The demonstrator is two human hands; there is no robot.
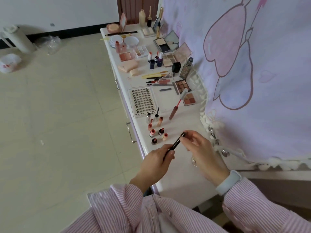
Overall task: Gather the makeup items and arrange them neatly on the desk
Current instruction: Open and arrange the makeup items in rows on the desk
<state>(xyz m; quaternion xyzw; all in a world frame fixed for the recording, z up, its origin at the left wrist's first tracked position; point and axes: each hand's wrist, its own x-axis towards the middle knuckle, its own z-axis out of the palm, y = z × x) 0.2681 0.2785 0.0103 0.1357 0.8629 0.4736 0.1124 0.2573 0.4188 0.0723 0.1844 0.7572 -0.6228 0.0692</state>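
Observation:
Both hands hold one slim black makeup pen (176, 142) above the near end of the white desk (178, 175). My left hand (156, 162) grips its lower end and my right hand (200, 148) pinches its upper tip. Just beyond the pen, several small lipsticks and little bottles (156, 130) stand upright in a cluster. A long pink lip gloss tube (175, 110) lies tilted behind them. Further back lie a false-lash card (142, 101), eyeshadow palettes (183, 85), pencils (154, 74), compacts and bottles.
A pink and white curtain (252, 64) with fluffy trim hangs along the desk's right side. Left of the desk is beige tiled floor (58, 115) with a white bin (20, 41) and plastic bags. Drawer handles (130, 133) stick out on the desk's left face.

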